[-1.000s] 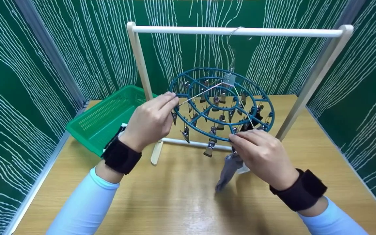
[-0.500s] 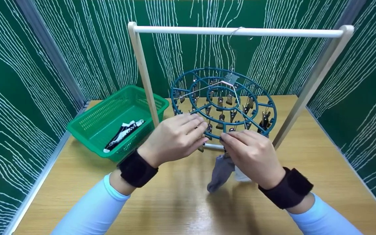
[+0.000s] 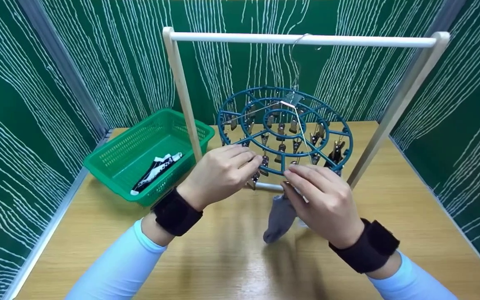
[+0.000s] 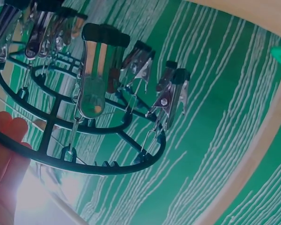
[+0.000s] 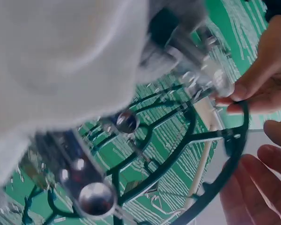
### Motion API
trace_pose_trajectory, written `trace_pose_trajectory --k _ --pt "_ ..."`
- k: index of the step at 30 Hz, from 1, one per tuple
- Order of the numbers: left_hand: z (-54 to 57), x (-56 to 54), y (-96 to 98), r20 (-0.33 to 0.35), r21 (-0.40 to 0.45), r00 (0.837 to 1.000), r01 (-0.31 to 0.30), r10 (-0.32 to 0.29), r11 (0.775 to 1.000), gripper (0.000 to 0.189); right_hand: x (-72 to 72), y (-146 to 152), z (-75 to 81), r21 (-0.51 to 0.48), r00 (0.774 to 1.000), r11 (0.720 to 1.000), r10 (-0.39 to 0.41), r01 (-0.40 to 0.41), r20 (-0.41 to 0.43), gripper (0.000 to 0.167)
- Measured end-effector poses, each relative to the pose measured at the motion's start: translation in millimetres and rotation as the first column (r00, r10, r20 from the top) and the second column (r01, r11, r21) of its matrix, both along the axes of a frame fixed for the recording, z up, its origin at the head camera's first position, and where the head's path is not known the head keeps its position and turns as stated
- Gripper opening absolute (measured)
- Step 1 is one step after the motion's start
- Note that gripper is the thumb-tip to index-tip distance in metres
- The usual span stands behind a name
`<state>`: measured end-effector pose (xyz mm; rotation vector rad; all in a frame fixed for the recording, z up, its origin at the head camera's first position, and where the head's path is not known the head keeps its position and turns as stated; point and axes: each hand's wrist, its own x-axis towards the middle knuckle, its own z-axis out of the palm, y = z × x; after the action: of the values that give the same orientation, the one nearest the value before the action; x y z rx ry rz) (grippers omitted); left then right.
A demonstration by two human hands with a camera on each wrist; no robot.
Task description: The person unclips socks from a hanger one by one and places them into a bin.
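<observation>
A round teal clip hanger (image 3: 265, 87) hangs tilted from a rail, metal clips dangling beneath it. My left hand (image 3: 223, 175) pinches the outer ring at the front left; in the right wrist view, its thumb and fingertips meet at the ring. At the front right, my right hand (image 3: 325, 200) is beside the ring with fingers spread and slightly bent, thumb apart from them. A grey sock (image 3: 279, 218) hangs below, partly hidden by that hand. White cloth (image 5: 61, 61) fills much of the right wrist view. Something dark (image 3: 336, 155) hangs from clips at the right.
A wooden stand with a white rail (image 3: 231, 38) spans the table (image 3: 206, 258). On the left, a green basket (image 3: 117, 150) holds a black-and-white patterned sock (image 3: 154, 175). Green walls with white streaks enclose the table.
My left hand moved right along the ring, uncovering the basket's sock. The hanger has turned, and the grey sock has shifted left. My right hand moved slightly left and its fingers have parted.
</observation>
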<state>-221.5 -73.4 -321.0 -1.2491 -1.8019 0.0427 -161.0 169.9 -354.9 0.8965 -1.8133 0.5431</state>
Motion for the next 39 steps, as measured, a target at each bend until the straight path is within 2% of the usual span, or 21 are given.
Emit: trace_pose_trajectory --k 3,5,9,12,15,19,25,29,33,39 --pt "0.6 -1.5 -1.4 0.011 0.008 1.000 0.000 0.000 1.000 0.011 5.3 -2.5 -2.9 -0.049 0.999 0.998 0.024 -0.025 -0.024 0.025" --pt "0.8 -2.6 -2.2 0.019 0.011 1.000 0.000 0.000 1.000 0.011 8.4 -3.9 -6.2 -0.068 0.999 0.997 0.036 -0.037 -0.011 0.026" --pt "0.9 -4.8 -3.0 0.036 0.016 0.999 0.003 -0.003 1.000 0.012 15.0 -4.0 -15.1 -0.083 0.995 0.996 0.026 -0.018 0.094 0.033" --pt "1.2 -5.8 -4.3 0.053 0.023 0.999 0.006 -0.008 1.000 0.012 18.2 -3.8 -21.6 -0.067 0.982 0.997 -0.016 0.029 0.190 0.033" --pt "1.2 -6.6 -5.2 0.067 0.027 0.998 0.008 -0.009 1.000 0.013 18.1 -4.2 -26.4 -0.057 0.967 0.995 -0.061 0.078 0.248 0.029" --pt "0.6 -7.4 -5.3 0.074 0.025 0.997 0.005 -0.007 1.000 0.014 13.8 -4.3 -30.8 -0.060 0.949 0.990 -0.103 0.126 0.297 0.040" --pt "0.0 -7.2 -6.1 0.074 0.024 0.997 0.006 -0.008 1.000 0.015 3.9 -3.9 -35.6 -0.063 0.911 0.988 -0.102 0.139 0.400 0.043" --pt "-1.0 -8.2 -7.4 0.078 0.037 0.997 0.008 -0.011 0.999 0.014 -3.3 -4.9 -35.6 -0.063 0.870 0.989 -0.088 0.135 0.486 0.041" --pt "-2.0 -9.3 -9.2 0.089 0.035 0.996 0.001 -0.004 0.999 0.015 -7.3 -6.5 -33.9 -0.086 0.824 0.988 -0.058 0.128 0.563 0.033" --pt "-2.6 -10.6 -11.6 0.083 0.019 0.997 -0.013 0.011 1.000 0.016 -12.5 -8.4 -33.3 -0.126 0.784 0.989 0.015 0.081 0.621 0.025"
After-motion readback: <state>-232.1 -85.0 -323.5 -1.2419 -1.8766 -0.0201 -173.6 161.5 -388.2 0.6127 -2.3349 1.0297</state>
